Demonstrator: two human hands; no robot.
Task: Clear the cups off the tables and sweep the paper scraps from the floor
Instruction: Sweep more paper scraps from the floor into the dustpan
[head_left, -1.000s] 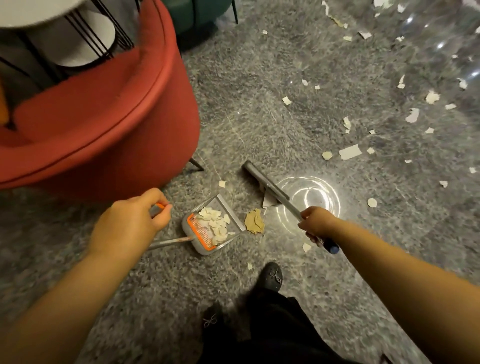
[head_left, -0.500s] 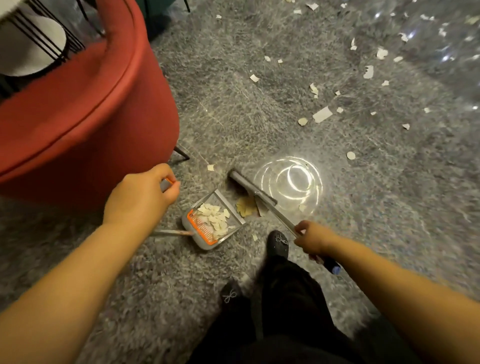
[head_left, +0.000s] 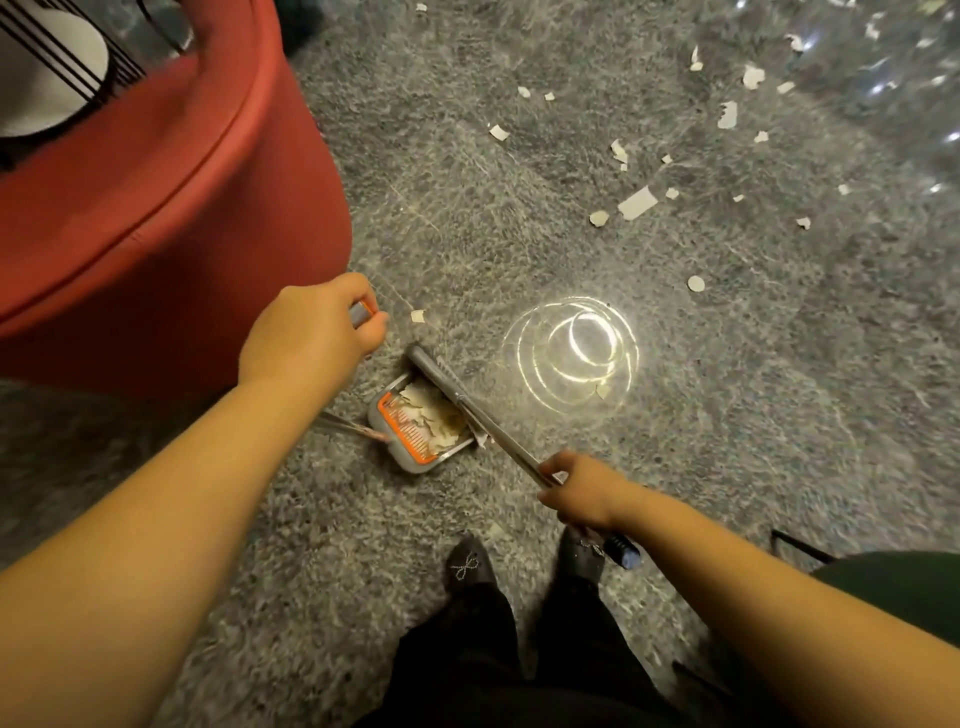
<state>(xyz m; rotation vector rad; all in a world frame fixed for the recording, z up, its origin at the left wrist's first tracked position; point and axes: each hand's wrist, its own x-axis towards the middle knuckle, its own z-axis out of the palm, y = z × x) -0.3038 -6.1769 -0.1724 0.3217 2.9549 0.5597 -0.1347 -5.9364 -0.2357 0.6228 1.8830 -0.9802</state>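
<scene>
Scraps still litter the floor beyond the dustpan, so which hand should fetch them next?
Probably the right hand: it grips the broom. The left hand holds the dustpan handle.

Red armchair (head_left: 156, 208) (round-backed) on grey floor (head_left: 727, 415); black shoes (head_left: 467, 566).

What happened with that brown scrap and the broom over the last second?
The broom swept toward the dustpan, pushing the brown scrap from the floor into the pan; its head now lies at the pan's mouth. Unchanged: the left hand holds the dustpan handle, the right hand grips the broom handle, and white scraps stay scattered farther out.
</scene>
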